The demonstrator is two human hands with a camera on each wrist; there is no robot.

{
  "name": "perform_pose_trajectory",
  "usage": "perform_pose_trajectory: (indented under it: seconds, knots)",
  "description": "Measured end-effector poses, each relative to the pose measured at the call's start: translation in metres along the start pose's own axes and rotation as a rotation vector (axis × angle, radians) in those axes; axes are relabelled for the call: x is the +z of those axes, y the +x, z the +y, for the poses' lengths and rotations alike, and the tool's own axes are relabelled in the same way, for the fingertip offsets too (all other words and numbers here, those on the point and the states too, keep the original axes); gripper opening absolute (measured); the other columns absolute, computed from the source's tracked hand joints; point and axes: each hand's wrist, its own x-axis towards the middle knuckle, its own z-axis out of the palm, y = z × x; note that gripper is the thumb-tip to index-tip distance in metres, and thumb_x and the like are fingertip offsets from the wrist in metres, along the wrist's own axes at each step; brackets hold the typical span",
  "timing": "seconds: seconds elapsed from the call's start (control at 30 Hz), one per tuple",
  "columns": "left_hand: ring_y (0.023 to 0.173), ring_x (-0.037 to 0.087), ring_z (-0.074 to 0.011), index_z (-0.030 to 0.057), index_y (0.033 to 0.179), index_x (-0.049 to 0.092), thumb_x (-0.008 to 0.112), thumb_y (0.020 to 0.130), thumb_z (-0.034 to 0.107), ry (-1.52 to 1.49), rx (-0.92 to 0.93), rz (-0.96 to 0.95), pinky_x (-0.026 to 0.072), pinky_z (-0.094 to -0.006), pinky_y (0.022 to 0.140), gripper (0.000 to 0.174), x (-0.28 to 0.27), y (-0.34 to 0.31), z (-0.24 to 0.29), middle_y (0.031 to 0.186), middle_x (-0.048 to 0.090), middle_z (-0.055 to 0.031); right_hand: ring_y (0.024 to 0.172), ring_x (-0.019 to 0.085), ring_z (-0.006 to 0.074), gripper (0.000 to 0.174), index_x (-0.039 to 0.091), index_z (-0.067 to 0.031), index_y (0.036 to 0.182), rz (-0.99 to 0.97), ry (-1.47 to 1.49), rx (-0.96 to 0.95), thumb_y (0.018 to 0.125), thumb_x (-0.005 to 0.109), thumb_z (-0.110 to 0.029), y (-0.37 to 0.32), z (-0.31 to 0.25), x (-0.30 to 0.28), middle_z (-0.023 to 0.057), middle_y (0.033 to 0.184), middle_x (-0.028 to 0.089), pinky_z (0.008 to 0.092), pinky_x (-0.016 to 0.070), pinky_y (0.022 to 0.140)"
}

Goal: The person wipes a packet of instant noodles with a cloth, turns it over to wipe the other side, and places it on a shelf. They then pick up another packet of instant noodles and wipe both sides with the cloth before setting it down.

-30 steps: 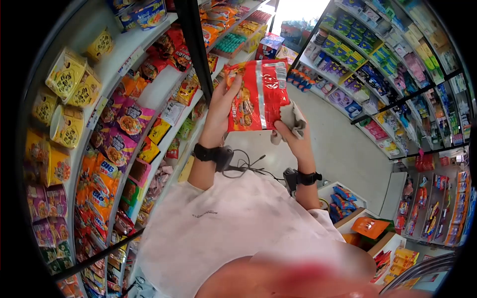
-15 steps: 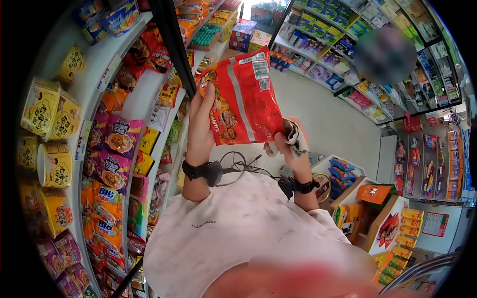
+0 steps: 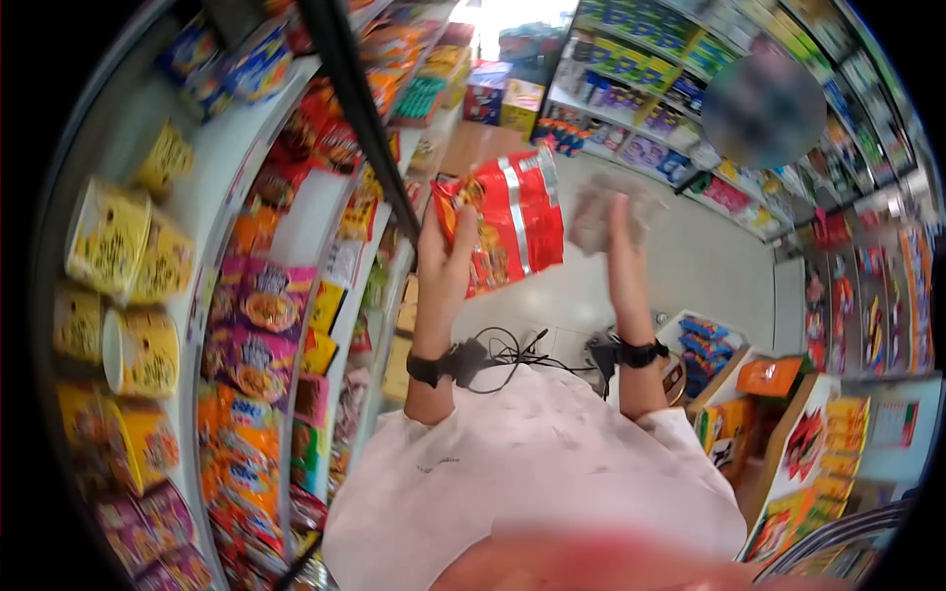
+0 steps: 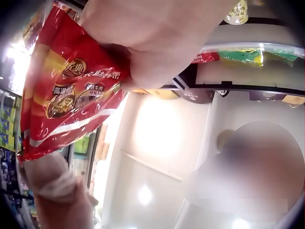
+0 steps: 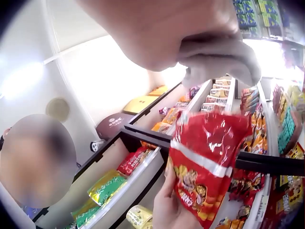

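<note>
Plainly, the left hand [image 3: 447,258] grips a red packet [image 3: 538,219], contents hidden.

Grey cloth [image 3: 594,213] in the right hand [image 3: 625,248], its outline motion-blurred

The packet [image 3: 540,227] is red with a pale silvery band and yellow-orange pictures; the cloth [image 3: 591,215] is grey. The shirt [image 3: 532,438] is pinkish white with darker smudges, the wrist straps [image 3: 426,370] black, the tubs [image 3: 110,238] yellow with dark lettering.
</note>
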Motion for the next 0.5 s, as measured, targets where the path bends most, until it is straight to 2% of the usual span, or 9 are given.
perform_pose_trajectory:
  seconds: [0.07,0.17,0.27,0.3,0.4,0.43,0.5]
  knots:
    - [0.105,0.055,-0.0057,0.0002,0.135,0.049,0.057,0.103,0.027,0.062,-0.112,-0.123,0.0456,-0.0226,0.091,0.043,0.017,-0.011,0.009,0.12,0.06,-0.0041,0.072,0.053,0.0042,0.028,0.064,-0.0093,0.102,-0.049,0.0,0.185,0.098,0.063,-0.037,-0.008,-0.003,0.012,-0.0042,0.083,0.06,0.0228,0.0419,0.062]
    - [0.104,0.055,-0.0064,0.0004,0.139,0.047,0.057,0.102,0.026,-0.032,-0.197,-0.217,0.0461,-0.0223,0.09,0.046,0.012,-0.008,-0.002,0.121,0.06,-0.0047,0.067,0.047,0.0013,0.024,0.062,-0.0113,0.1,-0.138,0.19,0.069,0.097,0.065,-0.034,-0.001,0.002,0.008,-0.0076,0.079,0.055,0.0204,0.0351,0.057]
    - [0.105,0.056,-0.0066,-0.0004,0.141,0.046,0.057,0.103,0.025,0.008,-0.268,-0.169,0.047,-0.0222,0.089,0.047,0.012,-0.007,0.0,0.122,0.06,-0.0052,0.067,0.046,0.0006,0.022,0.061,-0.0119,0.104,-0.096,0.278,0.021,0.095,0.069,-0.03,-0.002,-0.002,0.012,-0.0086,0.08,0.055,0.0194,0.0351,0.058]
    - [0.109,0.056,-0.0083,-0.0021,0.141,0.045,0.059,0.101,0.021,-0.041,-0.273,-0.168,0.0465,-0.0232,0.093,0.048,0.015,-0.006,0.006,0.124,0.06,-0.006,0.069,0.047,0.0008,0.021,0.061,-0.0118,0.104,-0.091,0.279,0.009,0.095,0.069,-0.029,0.001,0.0,0.012,-0.008,0.082,0.056,0.0196,0.036,0.059]
    - [0.112,0.057,-0.015,-0.0037,0.14,0.044,0.063,0.098,0.014,0.019,0.031,-0.142,0.0453,-0.0292,0.1,0.05,0.023,0.01,-0.022,0.124,0.06,-0.0086,0.074,0.051,0.002,0.019,0.061,-0.011,0.106,-0.054,0.295,-0.029,0.095,0.069,-0.024,0.01,0.023,0.003,-0.0063,0.089,0.06,0.0208,0.0391,0.062]
    - [0.116,0.057,-0.0229,-0.0032,0.136,0.049,0.068,0.092,0.008,0.293,0.25,0.036,0.0428,-0.0368,0.105,0.049,0.03,0.008,-0.001,0.124,0.061,-0.0129,0.076,0.052,0.0028,0.02,0.061,-0.0106,0.108,-0.024,0.307,-0.047,0.095,0.069,-0.023,0.014,0.03,-0.001,-0.0057,0.091,0.061,0.0214,0.0406,0.064]
    - [0.115,0.058,-0.0265,-0.0014,0.131,0.055,0.07,0.09,0.007,0.289,0.48,-0.29,0.0437,-0.0406,0.104,0.044,0.029,0.004,0.049,0.124,0.061,-0.015,0.081,0.054,0.0044,0.02,0.061,-0.0099,0.11,0.023,0.322,-0.085,0.095,0.069,-0.022,0.023,0.039,-0.013,-0.0045,0.095,0.061,0.0228,0.0433,0.068]
